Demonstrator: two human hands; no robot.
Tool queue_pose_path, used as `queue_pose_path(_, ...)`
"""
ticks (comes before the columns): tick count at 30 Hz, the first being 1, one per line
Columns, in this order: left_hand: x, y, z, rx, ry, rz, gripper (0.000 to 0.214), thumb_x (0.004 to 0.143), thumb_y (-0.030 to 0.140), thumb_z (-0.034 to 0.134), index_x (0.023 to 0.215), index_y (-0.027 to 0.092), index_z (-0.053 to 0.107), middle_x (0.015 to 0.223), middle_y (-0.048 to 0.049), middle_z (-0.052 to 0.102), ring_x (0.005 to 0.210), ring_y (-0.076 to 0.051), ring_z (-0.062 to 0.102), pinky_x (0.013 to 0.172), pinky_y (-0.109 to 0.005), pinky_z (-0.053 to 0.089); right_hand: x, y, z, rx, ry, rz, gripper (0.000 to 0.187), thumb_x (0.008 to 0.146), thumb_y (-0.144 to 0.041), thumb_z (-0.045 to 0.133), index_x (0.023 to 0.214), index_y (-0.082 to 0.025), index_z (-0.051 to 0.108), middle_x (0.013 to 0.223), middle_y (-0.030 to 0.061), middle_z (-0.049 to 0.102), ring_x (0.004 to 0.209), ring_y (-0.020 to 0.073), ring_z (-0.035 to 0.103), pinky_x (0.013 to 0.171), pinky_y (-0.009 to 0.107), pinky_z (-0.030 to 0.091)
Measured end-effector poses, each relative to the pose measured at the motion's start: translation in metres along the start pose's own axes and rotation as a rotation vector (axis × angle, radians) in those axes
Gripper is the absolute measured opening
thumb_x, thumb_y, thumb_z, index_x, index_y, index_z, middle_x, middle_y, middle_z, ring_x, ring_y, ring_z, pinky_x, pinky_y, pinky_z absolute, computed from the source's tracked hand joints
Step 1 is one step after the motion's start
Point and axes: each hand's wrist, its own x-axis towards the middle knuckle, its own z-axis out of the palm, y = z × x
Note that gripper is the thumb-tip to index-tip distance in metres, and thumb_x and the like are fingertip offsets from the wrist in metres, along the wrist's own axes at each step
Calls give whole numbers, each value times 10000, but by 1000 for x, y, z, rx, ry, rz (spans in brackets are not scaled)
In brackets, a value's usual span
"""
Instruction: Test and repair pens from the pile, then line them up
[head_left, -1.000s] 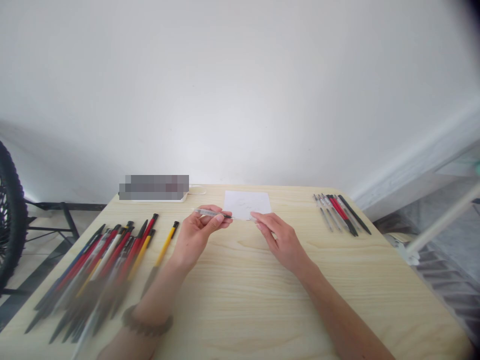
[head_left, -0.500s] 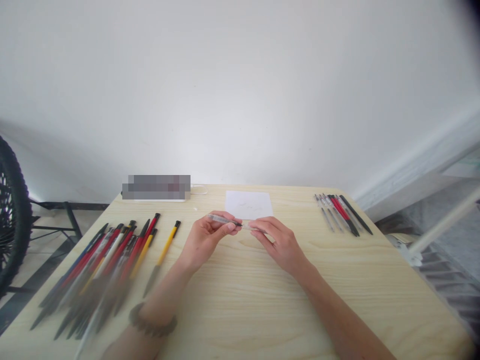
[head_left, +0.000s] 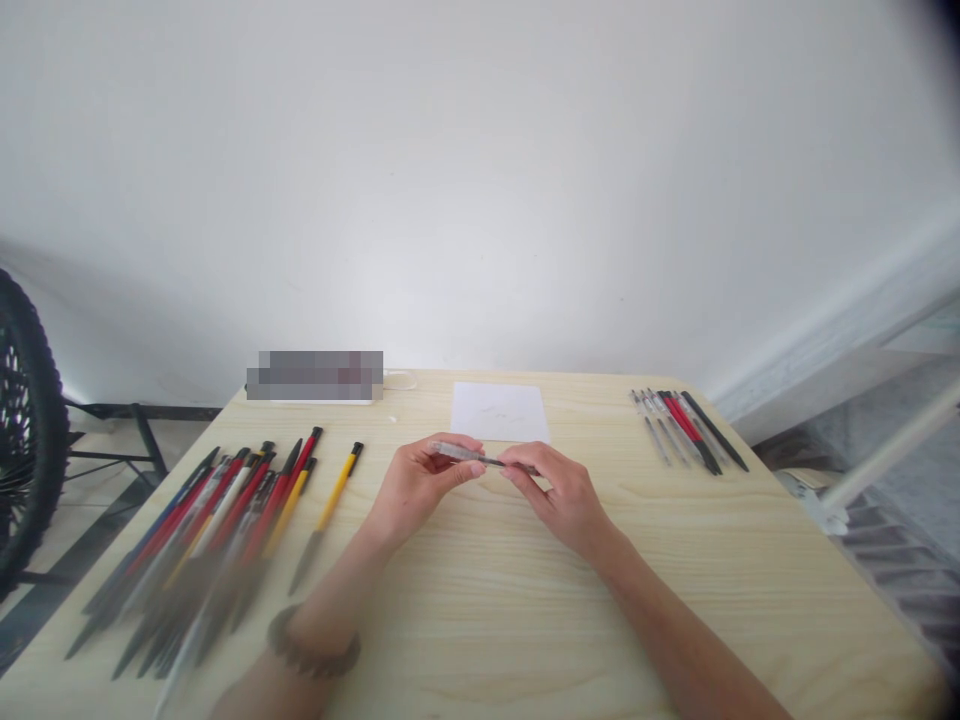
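A clear pen (head_left: 487,460) with a dark inner part is held level above the wooden table (head_left: 480,610), between both hands. My left hand (head_left: 420,482) pinches its left end between thumb and fingers. My right hand (head_left: 559,492) pinches its right end, fingers curled. Just beyond the hands lies a white sheet of paper (head_left: 500,411) with faint scribbles.
Many red, black, yellow and white pens (head_left: 217,520) lie fanned out at the table's left; a single yellow pen (head_left: 330,505) lies beside them. A smaller row of clear, red and black pens (head_left: 686,425) sits at the far right. A dark wheel (head_left: 30,430) stands left of the table.
Both hands have drawn back toward me and closer together. The right hand's fingers, apart from the pen a second ago, now pinch its right end.
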Motion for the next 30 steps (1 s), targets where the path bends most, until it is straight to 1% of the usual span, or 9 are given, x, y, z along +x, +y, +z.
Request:
queue_pose_path(5,0,-1,1,7,-15,58,180,656,206,741,818,172,672,842,-29,696,804,-139,621,775,-249,481,0,-3,2,38,5,40,149,864,-190,485,978,-207,581,908,49,617,783,124,586,641,226,504)
queue_pose_path(9,-1,-3,1,-14,-20,54,181,671,204,729,832,166,657,855,-34,696,815,-145,627,785,-258,489,0,-4,4,90,13,96,176,795,-207,575,971,-195,569,1014,72,510,716,103,549,594,229,504)
queue_pose_path(11,-2,-3,2,-28,-18,45,173,675,203,726,827,166,651,843,-28,694,806,-137,627,777,-248,492,0,-4,6,109,-7,107,199,779,-191,582,977,-197,557,1018,68,496,666,87,532,574,224,499)
queue_pose_path(14,-2,0,3,-45,-1,36,162,671,200,727,806,161,647,826,-24,690,804,-130,625,778,-238,489,0,-3,8,100,8,110,157,799,-168,542,951,-207,551,927,45,547,707,104,558,617,230,505)
queue_pose_path(17,-2,4,3,-50,66,32,170,662,201,732,798,152,643,821,-27,688,804,-130,623,781,-238,485,0,-1,8,70,61,153,119,801,-202,560,920,-207,555,845,30,598,759,129,589,681,251,511)
queue_pose_path(20,1,7,2,-48,145,51,175,656,202,736,795,150,643,801,-17,683,785,-119,615,761,-224,480,0,2,6,42,104,205,128,786,-241,597,905,-201,571,838,29,628,741,133,602,697,258,509)
queue_pose_path(22,2,7,0,-57,173,55,177,655,206,737,796,152,644,782,-8,680,773,-113,612,749,-219,475,0,3,4,37,125,225,137,779,-252,611,901,-197,581,832,26,636,715,127,606,687,251,506)
queue_pose_path(26,3,5,-2,-81,188,42,180,653,215,741,796,157,648,782,-3,683,779,-118,614,758,-229,472,2,3,1,20,142,215,115,788,-260,605,880,-191,599,797,21,649,684,123,612,674,240,498)
queue_pose_path(30,2,3,-5,-52,161,23,201,627,214,757,803,162,674,821,-19,702,811,-143,623,779,-257,479,3,2,-3,-5,124,197,134,814,-295,572,893,-198,620,802,28,670,689,136,621,672,247,490)
